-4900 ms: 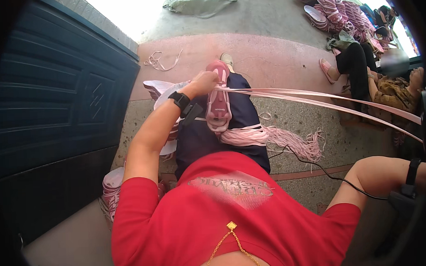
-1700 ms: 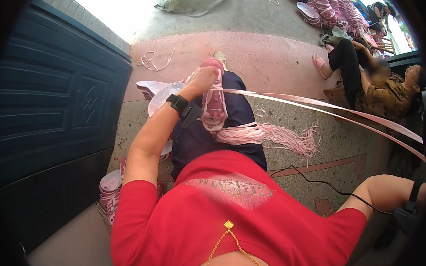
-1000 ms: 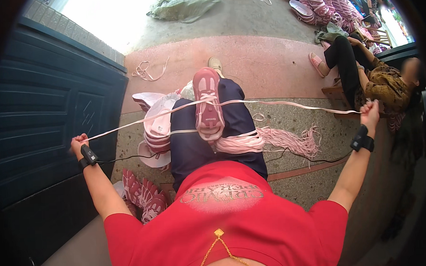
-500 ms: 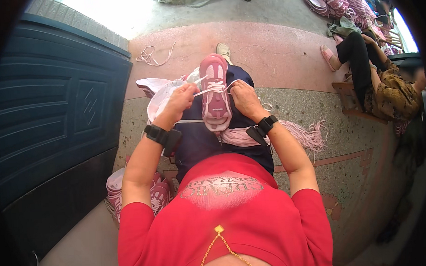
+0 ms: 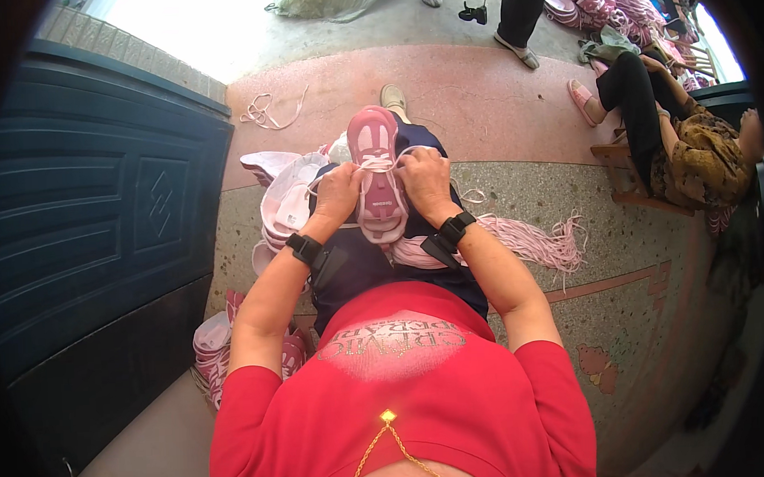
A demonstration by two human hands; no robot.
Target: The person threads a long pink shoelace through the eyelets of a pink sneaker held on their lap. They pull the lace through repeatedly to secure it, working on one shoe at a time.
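Note:
A pink shoe upper [image 5: 381,198] rests on my lap, toe pointing away, with a white shoelace [image 5: 377,163] threaded through its front. On its left side, my left hand [image 5: 340,190] is closed on one stretch of the lace. My right hand [image 5: 424,176] pinches the other stretch at the right edge, and a loop of lace rises from the fingers. Both hands sit close against the shoe's lacing. Just left of my left hand lie several stacked white-lined pink uppers [image 5: 283,205]. Beneath my right wrist spreads a bundle of pale pink laces [image 5: 527,242].
More pink uppers [image 5: 212,348] are piled at my lower left, beside the dark blue door [image 5: 74,209]. A loose lace [image 5: 272,113] lies on the floor ahead. To the right a person [image 5: 694,152] sits on a wooden stool [image 5: 622,181]. Another person's leg [image 5: 523,15] stands farther off.
Both hands have come closer together over the shoe, and the lace ends are no longer stretched out sideways. A standing person's leg and a dark dangling object have appeared at the top.

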